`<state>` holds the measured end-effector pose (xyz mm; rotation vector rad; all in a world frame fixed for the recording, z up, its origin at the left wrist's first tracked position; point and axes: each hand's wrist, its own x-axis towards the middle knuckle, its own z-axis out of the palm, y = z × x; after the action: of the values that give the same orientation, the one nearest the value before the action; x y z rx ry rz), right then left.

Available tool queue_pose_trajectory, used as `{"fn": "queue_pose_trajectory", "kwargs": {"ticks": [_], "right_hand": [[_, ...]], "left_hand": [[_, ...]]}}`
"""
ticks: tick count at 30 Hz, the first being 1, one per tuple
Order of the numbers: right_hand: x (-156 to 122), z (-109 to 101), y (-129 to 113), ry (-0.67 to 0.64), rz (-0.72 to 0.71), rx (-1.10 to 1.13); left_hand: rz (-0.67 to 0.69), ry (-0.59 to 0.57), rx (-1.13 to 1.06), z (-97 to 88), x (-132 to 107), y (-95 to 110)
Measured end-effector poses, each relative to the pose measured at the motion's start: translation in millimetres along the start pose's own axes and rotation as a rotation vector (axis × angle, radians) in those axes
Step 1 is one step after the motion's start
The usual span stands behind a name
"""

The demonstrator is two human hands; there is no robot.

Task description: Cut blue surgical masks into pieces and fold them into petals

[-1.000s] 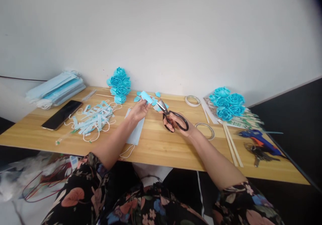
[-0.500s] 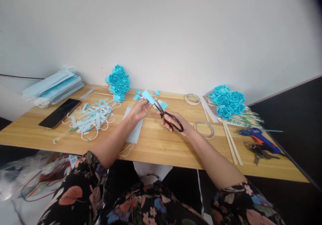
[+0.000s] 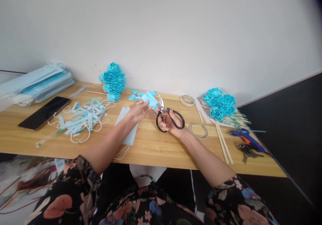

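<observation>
My left hand (image 3: 137, 111) pinches a small blue piece of mask fabric (image 3: 150, 99) above the wooden table (image 3: 156, 144). My right hand (image 3: 171, 126) grips black-handled scissors (image 3: 168, 117), fingers through the loops, blades open and pointing up at the fabric's right edge. Under my left forearm a light blue face mask (image 3: 127, 124) lies flat. Small blue cut pieces (image 3: 134, 95) lie just behind the hands.
Two bunches of blue fabric roses (image 3: 112, 80) (image 3: 220, 104), a pile of cut mask strips (image 3: 82, 119), a stack of masks (image 3: 35, 84), a phone (image 3: 44, 112), two tape rolls (image 3: 198, 130) (image 3: 187, 100), wooden sticks (image 3: 222, 141), a blue glue gun (image 3: 245, 137) and keys (image 3: 245, 151).
The scissors, shut half a second ago, have opened and turned upright at the fabric piece. My head has turned slightly, shifting the table to the left in view.
</observation>
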<state>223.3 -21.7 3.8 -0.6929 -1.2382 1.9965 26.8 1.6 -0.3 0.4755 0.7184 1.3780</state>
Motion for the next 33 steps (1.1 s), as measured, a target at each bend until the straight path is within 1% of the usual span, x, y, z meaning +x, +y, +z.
{"fn": "queue_pose_trajectory", "kwargs": {"ticks": [4,8,10,12,14,15,16,20,23,26,33], "right_hand": [[1.4,-1.1,-0.7,0.046,0.052,0.056],[1.1,-1.7,1.0,0.014,0.073,0.098],[0.2,-0.4,2.3,-0.014,0.1,0.092],[-0.8,1.6,3.2,-0.035,0.118,0.083],[-1.3,3.2,3.6,-0.043,0.115,0.084],[-1.3,3.6,3.8,-0.042,0.106,0.087],[-1.2,3.7,3.9,-0.038,0.092,0.09],[-0.2,2.4,5.3,-0.015,0.011,0.085],[0.2,1.6,5.7,-0.009,-0.02,0.098],[0.1,1.6,4.2,0.002,-0.004,0.127],[1.1,2.0,0.5,0.018,0.085,0.133]], "left_hand": [[-0.051,0.037,-0.045,-2.6,2.8,3.1],[-0.063,0.053,-0.081,-5.5,5.0,4.7],[-0.047,0.031,-0.096,-6.1,4.6,4.6],[-0.04,-0.021,-0.085,-6.4,3.8,3.9],[-0.043,-0.076,-0.052,-6.8,3.1,2.6],[-0.044,-0.084,-0.041,-7.1,3.0,1.9],[-0.042,-0.075,-0.039,-7.3,3.0,1.2],[-0.036,0.021,-0.057,-6.8,3.3,-0.1],[-0.048,0.038,-0.056,-3.7,2.0,1.4],[-0.058,0.044,-0.067,-0.7,-0.2,4.5],[-0.053,-0.036,-0.025,-3.5,-0.4,5.0]]}}
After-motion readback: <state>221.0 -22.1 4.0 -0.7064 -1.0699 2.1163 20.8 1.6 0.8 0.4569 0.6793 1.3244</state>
